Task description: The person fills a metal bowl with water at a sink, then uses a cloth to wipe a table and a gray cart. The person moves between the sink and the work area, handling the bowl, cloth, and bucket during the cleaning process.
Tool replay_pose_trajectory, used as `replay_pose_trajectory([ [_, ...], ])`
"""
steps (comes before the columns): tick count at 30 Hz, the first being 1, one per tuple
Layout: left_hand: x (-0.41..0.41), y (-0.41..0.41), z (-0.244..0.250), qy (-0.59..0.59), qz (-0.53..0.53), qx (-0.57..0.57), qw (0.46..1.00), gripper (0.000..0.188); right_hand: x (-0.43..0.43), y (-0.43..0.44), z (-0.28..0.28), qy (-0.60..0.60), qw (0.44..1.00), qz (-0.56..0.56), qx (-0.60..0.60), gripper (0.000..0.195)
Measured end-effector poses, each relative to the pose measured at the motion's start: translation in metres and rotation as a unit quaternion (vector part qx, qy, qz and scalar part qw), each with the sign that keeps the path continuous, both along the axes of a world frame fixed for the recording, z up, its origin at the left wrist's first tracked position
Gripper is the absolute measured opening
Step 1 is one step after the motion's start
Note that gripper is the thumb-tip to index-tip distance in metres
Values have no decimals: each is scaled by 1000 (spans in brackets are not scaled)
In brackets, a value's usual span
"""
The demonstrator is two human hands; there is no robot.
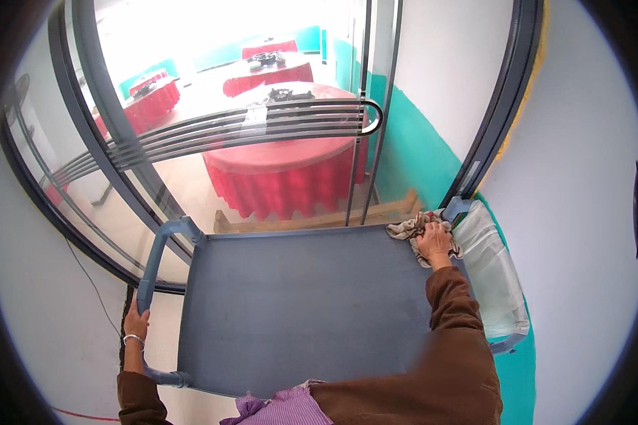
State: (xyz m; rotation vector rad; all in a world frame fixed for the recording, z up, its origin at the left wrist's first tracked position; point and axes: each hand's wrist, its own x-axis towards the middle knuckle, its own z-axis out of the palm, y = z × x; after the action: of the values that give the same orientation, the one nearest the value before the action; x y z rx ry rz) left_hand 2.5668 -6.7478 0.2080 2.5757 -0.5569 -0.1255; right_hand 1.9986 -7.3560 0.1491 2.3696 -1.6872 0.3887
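Note:
A grey utility cart's flat top tray (308, 303) lies before me. At its far right corner my right hand (434, 241) presses down on a crumpled, patterned cloth (410, 228), its fingers on the fabric. My left hand (136, 321), with a bracelet at the wrist, is closed around the cart's blue-grey push handle (157, 257) on the left side. A translucent plastic bag (484, 260) hangs at the cart's right end, beside the cloth.
Just beyond the cart stand glass doors with curved metal bar handles (308, 119). Behind the glass are round tables with red tablecloths (287, 170) and a wooden piece (319, 218) low on the floor. White-and-teal walls flank the right side.

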Motion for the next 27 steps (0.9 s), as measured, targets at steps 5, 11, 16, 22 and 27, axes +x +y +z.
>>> replay_pose_trajectory([
  [5, 39, 30, -40, -31, -12, -70, 997, 52, 9, -5, -5, 2, 1000, 27, 0, 39],
  [11, 25, 10, -14, 59, -14, -48, 997, 58, -25, 26, 6, 10, 1000, 12, 0, 34],
  [16, 34, 18, -28, -6, -57, -51, 997, 55, -66, 115, 0, 23, 999, -10, -26, 33],
  [22, 27, 16, -21, -16, -33, 40, 998, 59, -107, 260, 4, 48, 997, -38, -56, 30],
  [27, 6, -4, -2, -3, -29, 53, 998, 59, -118, 331, -8, 65, 996, -49, -29, 35],
])
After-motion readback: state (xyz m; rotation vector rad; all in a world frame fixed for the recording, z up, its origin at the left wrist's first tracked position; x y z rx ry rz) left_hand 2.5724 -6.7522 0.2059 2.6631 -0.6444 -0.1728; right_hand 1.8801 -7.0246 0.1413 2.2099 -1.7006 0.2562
